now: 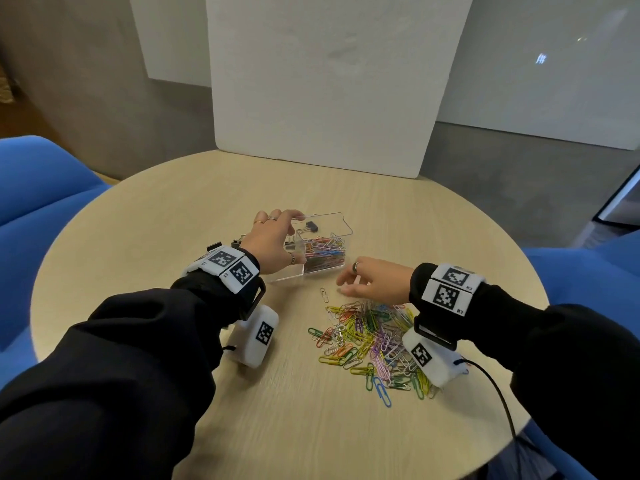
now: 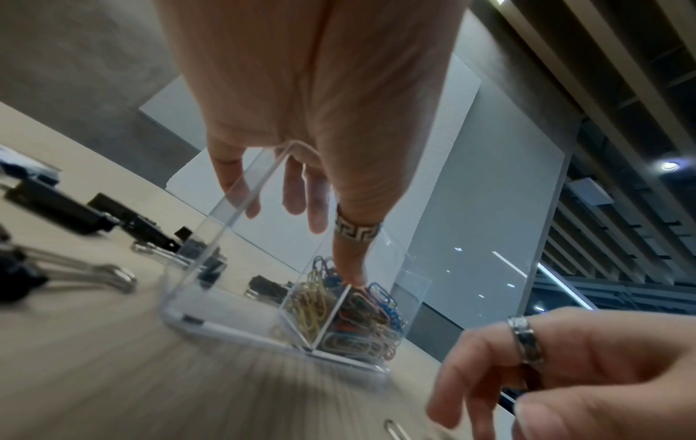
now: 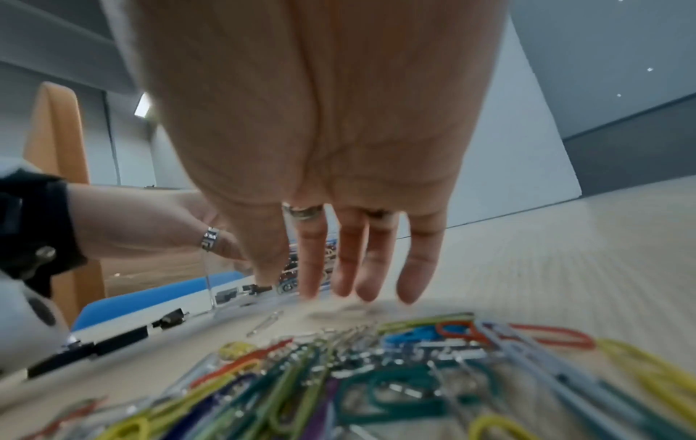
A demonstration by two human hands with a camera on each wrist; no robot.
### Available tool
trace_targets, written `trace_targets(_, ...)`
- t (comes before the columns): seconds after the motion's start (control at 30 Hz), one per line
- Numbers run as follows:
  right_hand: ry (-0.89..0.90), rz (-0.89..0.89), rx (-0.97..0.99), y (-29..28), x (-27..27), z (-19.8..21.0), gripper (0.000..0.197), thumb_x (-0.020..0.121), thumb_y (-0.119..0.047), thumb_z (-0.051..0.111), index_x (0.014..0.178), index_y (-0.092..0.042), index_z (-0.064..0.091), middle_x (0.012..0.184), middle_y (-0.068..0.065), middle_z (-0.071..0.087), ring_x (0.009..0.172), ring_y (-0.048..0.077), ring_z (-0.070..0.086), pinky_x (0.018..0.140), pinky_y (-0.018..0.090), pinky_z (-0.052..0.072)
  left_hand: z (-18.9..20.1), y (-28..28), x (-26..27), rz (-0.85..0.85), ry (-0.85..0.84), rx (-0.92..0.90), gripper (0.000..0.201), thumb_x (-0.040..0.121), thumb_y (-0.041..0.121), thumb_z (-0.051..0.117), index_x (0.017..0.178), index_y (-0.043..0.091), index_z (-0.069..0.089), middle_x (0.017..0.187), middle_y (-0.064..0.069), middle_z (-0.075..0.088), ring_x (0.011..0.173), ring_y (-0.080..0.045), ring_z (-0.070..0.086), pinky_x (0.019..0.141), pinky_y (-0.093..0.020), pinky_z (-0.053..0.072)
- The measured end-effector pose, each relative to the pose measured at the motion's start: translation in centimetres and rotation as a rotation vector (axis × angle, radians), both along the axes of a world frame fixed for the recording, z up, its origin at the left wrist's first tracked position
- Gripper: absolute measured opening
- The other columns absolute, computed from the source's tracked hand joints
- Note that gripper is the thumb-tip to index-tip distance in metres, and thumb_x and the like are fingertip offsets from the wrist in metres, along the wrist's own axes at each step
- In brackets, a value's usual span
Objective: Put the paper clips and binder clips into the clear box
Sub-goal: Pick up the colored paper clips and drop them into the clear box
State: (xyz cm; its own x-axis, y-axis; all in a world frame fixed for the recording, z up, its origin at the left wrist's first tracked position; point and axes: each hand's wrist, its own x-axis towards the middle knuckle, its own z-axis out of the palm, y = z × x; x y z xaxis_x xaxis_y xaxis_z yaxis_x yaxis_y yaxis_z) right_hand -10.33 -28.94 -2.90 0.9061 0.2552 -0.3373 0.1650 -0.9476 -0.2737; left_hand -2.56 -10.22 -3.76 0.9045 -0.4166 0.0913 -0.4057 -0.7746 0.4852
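A clear box (image 1: 287, 273) with a divider stands mid-table. Coloured paper clips (image 1: 325, 251) fill its right compartment and a black binder clip (image 1: 310, 226) lies in the far left one. My left hand (image 1: 294, 237) grips the box from the left, fingers over the far rim and thumb (image 2: 350, 262) down at the divider. A pile of loose coloured paper clips (image 1: 370, 341) lies in front of the box. My right hand (image 1: 346, 284) hovers between pile and box, fingers (image 3: 346, 268) straight and holding nothing. One silver clip (image 1: 324, 294) lies apart from the pile.
Several black binder clips (image 2: 75, 214) lie on the round wooden table (image 1: 138, 237) left of the box, partly hidden behind my left wrist in the head view. A white board (image 1: 322, 98) stands at the table's far edge. Blue chairs (image 1: 41, 181) flank the table.
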Motion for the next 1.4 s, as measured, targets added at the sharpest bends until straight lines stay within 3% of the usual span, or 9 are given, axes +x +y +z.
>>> trace_targets(0.23,0.106,0.114,0.053,2.0,-2.0,0.1,0.047,0.084,-0.041,0.063,0.119,-0.012,0.057,0.117,0.004,0.056,0.107,0.018,0.055,0.096,0.031,0.046,0.0,0.0,-0.1,0.000,0.003,0.006,0.072,0.078,0.031,0.070,0.138,0.026,0.030,0.118,0.000,0.048,0.117,-0.024,0.031,0.099,-0.043,0.035)
trace_targets(0.43,0.115,0.165,-0.019,2.6,-3.5,-0.4,0.061,0.067,-0.043,0.079,0.118,-0.026,0.050,0.110,-0.007,0.036,0.108,0.011,0.039,0.096,0.027,0.039,0.1,-0.1,-0.2,-0.007,0.001,0.001,0.071,0.079,0.029,0.070,0.138,0.024,0.031,0.118,-0.002,0.048,0.117,-0.024,0.031,0.098,-0.039,0.034)
trace_targets(0.67,0.116,0.138,0.057,2.4,-3.6,-0.7,0.039,0.075,-0.026,0.075,0.110,-0.017,0.061,0.107,0.000,0.054,0.101,0.017,0.054,0.092,0.031,0.048,0.0,0.0,-0.2,0.004,0.004,0.003,0.071,0.079,0.030,0.070,0.138,0.026,0.031,0.116,0.001,0.047,0.119,-0.024,0.030,0.101,-0.044,0.035)
trace_targets(0.8,0.082,0.120,0.070,2.3,-3.1,-0.8,0.027,0.080,-0.024,0.070,0.105,-0.016,0.065,0.096,0.000,0.061,0.081,0.010,0.053,0.071,0.019,0.044,0.1,0.0,-0.2,0.006,0.007,0.007,0.070,0.079,0.030,0.069,0.138,0.026,0.030,0.118,0.001,0.047,0.119,-0.023,0.030,0.101,-0.044,0.035)
trace_targets(0.9,0.047,0.112,0.061,2.2,-2.6,-0.9,0.022,0.083,-0.023,0.066,0.104,-0.014,0.067,0.098,0.003,0.066,0.081,0.010,0.053,0.075,0.023,0.046,0.1,-0.1,-0.2,0.004,0.009,0.007,0.070,0.080,0.029,0.068,0.138,0.026,0.030,0.119,0.000,0.047,0.119,-0.023,0.030,0.100,-0.043,0.035)
trace_targets(0.97,0.008,0.099,0.055,2.1,-2.1,-1.0,0.021,0.086,-0.022,0.064,0.104,-0.013,0.068,0.102,0.003,0.067,0.083,0.009,0.052,0.072,0.015,0.043,0.1,-0.1,-0.2,0.000,0.010,0.005,0.070,0.080,0.029,0.068,0.139,0.026,0.030,0.119,0.000,0.047,0.119,-0.023,0.030,0.099,-0.041,0.035)
trace_targets(1.1,-0.050,0.066,0.021,1.6,-1.0,-0.9,0.022,0.088,-0.020,0.061,0.107,-0.011,0.067,0.079,-0.011,0.059,0.061,-0.002,0.044,0.052,0.004,0.032,0.1,0.0,-0.2,-0.001,0.008,0.002,0.070,0.080,0.029,0.068,0.138,0.026,0.030,0.119,0.000,0.047,0.118,-0.023,0.030,0.097,-0.039,0.036)
trace_targets(1.27,-0.099,0.020,0.043,0.8,0.3,-0.1,0.021,0.088,-0.019,0.061,0.106,-0.010,0.068,0.106,0.005,0.069,0.086,0.012,0.060,0.075,0.013,0.043,0.1,-0.1,-0.2,0.002,0.004,0.009,0.071,0.080,0.030,0.068,0.139,0.027,0.029,0.120,0.001,0.047,0.119,-0.022,0.030,0.097,-0.041,0.039)
trace_targets(1.4,-0.244,-0.042,0.161,0.8,2.1,3.2,0.018,0.088,-0.017,0.060,0.103,-0.011,0.067,0.090,-0.004,0.062,0.067,-0.003,0.052,0.065,0.008,0.041,0.0,0.0,-0.1,0.011,0.005,0.008,0.070,0.080,0.029,0.067,0.138,0.028,0.029,0.120,0.002,0.047,0.119,-0.021,0.031,0.094,-0.043,0.040)
